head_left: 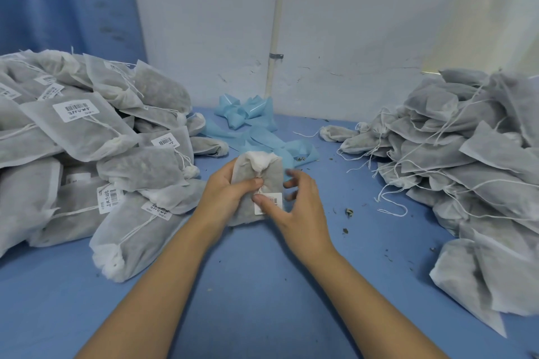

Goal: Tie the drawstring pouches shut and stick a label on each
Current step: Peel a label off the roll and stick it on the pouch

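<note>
Pouch (272,181) of white mesh, one only, is held upright just above the surface (262,285) at centre frame, its gathered neck on top. The person's two hands meet on it: the left hand (224,192) grips its left side with the thumb across the front, while the right hand (300,207) presses its thumb on a single barcode label (271,203) low on the front. The right fingers are spread loose and blurred beside the pouch's right edge.

Dark crumbs (348,211) are scattered over the blue surface. Two heaps flank the hands. The left pile (87,140) shows at least six barcode labels, and the right pile (466,160) shows none, with white strings trailing loose. Both are too overlapped for a full count.

One stray pouch (335,132) lies just ahead of the right pile. Between the heaps, a tangle of pale blue strips (250,119) lies against a scuffed white wall (335,23). One pale pipe (275,23) is fixed to the wall, and a blue curtain (58,3) hangs at far left.
</note>
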Demonstrator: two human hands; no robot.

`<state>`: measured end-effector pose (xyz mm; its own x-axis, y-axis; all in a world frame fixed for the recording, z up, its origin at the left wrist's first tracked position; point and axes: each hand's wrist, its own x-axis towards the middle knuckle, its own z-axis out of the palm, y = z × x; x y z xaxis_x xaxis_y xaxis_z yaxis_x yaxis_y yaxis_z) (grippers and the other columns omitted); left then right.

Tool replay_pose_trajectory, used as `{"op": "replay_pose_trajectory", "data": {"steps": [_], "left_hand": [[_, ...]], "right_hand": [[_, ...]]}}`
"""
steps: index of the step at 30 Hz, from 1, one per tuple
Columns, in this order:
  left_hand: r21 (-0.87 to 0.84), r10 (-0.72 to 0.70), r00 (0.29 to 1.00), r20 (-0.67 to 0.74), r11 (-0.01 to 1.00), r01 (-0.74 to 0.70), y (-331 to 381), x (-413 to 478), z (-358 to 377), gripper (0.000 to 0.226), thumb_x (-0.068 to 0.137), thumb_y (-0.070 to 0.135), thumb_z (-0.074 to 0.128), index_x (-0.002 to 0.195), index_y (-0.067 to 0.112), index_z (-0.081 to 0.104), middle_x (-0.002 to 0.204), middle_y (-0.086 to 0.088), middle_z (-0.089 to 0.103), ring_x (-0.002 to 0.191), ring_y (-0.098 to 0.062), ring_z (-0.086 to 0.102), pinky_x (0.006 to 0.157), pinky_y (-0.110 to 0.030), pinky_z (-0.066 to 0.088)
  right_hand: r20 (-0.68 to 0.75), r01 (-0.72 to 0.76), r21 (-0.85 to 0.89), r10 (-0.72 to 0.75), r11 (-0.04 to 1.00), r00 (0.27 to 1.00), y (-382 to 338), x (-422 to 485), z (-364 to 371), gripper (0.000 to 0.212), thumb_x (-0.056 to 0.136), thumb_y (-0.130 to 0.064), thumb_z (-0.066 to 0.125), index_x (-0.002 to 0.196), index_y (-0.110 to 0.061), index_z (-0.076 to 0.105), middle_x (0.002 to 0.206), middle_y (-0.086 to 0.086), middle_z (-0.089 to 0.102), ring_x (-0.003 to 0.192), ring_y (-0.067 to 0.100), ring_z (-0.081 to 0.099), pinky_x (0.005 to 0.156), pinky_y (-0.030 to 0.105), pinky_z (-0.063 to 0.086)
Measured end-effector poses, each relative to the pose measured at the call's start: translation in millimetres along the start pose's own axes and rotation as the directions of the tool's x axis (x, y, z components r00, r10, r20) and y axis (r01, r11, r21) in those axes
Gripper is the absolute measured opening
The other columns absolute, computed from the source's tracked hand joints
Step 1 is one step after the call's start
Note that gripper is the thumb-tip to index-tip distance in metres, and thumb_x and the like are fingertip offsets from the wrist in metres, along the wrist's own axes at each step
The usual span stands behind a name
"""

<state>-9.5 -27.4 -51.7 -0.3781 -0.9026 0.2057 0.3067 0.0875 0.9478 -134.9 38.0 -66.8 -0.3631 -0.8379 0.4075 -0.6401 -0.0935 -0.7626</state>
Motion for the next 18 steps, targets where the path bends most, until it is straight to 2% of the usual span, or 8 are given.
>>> {"op": "replay_pose_trajectory", "data": {"steps": [2,3,5,7,9,12,14,18], "left_hand": [[-0.063,-0.016,0.999,0.038,0.998,0.019,-0.1,0.0,0.1,0.026,0.08,-0.001,0.066,0.097,0.019,0.07,0.094,-0.004,0.074,0.084,-0.02,0.068,0.073,-0.03,0.057],[-0.099,-0.02,0.998,0.054,0.995,0.025,-0.2,0.0,0.6,0.026,0.077,0.004,0.07,0.098,0.019,0.07,0.097,-0.007,0.074,0.086,-0.021,0.069,0.073,-0.03,0.057],[-0.155,-0.008,0.996,0.091,0.988,0.022,-0.5,0.3,1.3,0.035,0.072,0.012,0.075,0.106,0.017,0.068,0.104,-0.009,0.072,0.093,-0.023,0.069,0.074,-0.031,0.056],[-0.177,-0.003,0.991,0.134,0.984,0.027,-1.4,1.7,0.9,0.054,0.069,0.016,0.08,0.119,0.016,0.06,0.113,-0.01,0.07,0.102,-0.024,0.067,0.08,-0.031,0.055],[-0.152,-0.05,0.984,0.173,0.985,0.077,-2.5,1.5,1.3,0.063,0.066,0.02,0.083,0.123,0.016,0.057,0.114,-0.011,0.069,0.104,-0.026,0.067,0.084,-0.033,0.056],[-0.122,-0.133,0.974,0.182,0.98,0.157,-6.2,-2.1,4.4,0.042,0.065,0.018,0.086,0.104,0.016,0.071,0.105,-0.013,0.072,0.095,-0.025,0.07,0.077,-0.029,0.057],[-0.139,-0.168,0.972,0.166,0.972,0.192,-8.3,-2.8,4.4,0.031,0.065,0.017,0.08,0.094,0.011,0.074,0.102,-0.013,0.073,0.092,-0.023,0.071,0.072,-0.025,0.056],[-0.214,-0.209,0.958,0.197,0.944,0.25,-5.2,-2.4,0.3,0.038,0.07,0.012,0.072,0.106,0.0,0.066,0.104,-0.015,0.072,0.093,-0.023,0.071,0.071,-0.024,0.056]], "right_hand": [[0.052,-0.049,0.192,0.04,0.98,0.998,-3.3,1.5,-1.7,0.039,0.075,-0.04,0.078,0.103,-0.023,0.058,0.097,-0.011,0.063,0.084,0.0,0.058,0.071,0.015,0.044],[0.069,-0.094,0.324,0.075,0.941,0.995,-5.4,2.7,-2.0,0.032,0.075,-0.033,0.08,0.097,-0.023,0.06,0.091,-0.009,0.066,0.077,-0.002,0.06,0.066,0.012,0.044],[0.05,-0.156,0.516,0.152,0.842,0.987,-7.5,4.9,-3.4,0.028,0.075,-0.022,0.081,0.094,-0.017,0.06,0.084,-0.006,0.067,0.069,-0.002,0.062,0.061,0.011,0.045],[0.016,-0.172,0.629,0.209,0.758,0.978,-8.8,6.9,-5.7,0.026,0.075,-0.017,0.08,0.092,-0.012,0.061,0.081,-0.004,0.067,0.068,0.001,0.063,0.061,0.014,0.047],[-0.001,-0.18,0.689,0.25,0.702,0.968,-9.6,8.8,-8.6,0.025,0.075,-0.019,0.079,0.092,-0.011,0.062,0.081,-0.002,0.068,0.071,0.006,0.064,0.063,0.016,0.049],[0.029,-0.218,0.711,0.282,0.668,0.959,-9.6,9.1,-9.7,0.026,0.077,-0.023,0.078,0.094,-0.011,0.063,0.086,0.002,0.069,0.076,0.011,0.065,0.067,0.021,0.051],[0.07,-0.249,0.724,0.29,0.643,0.954,-8.8,8.3,-8.7,0.026,0.078,-0.026,0.076,0.094,-0.009,0.064,0.088,0.005,0.07,0.078,0.013,0.065,0.071,0.024,0.052],[0.122,-0.272,0.786,0.291,0.556,0.949,-8.7,8.2,-8.2,0.034,0.068,-0.035,0.075,0.086,-0.007,0.068,0.085,0.012,0.069,0.082,0.023,0.063,0.082,0.037,0.05]]}}
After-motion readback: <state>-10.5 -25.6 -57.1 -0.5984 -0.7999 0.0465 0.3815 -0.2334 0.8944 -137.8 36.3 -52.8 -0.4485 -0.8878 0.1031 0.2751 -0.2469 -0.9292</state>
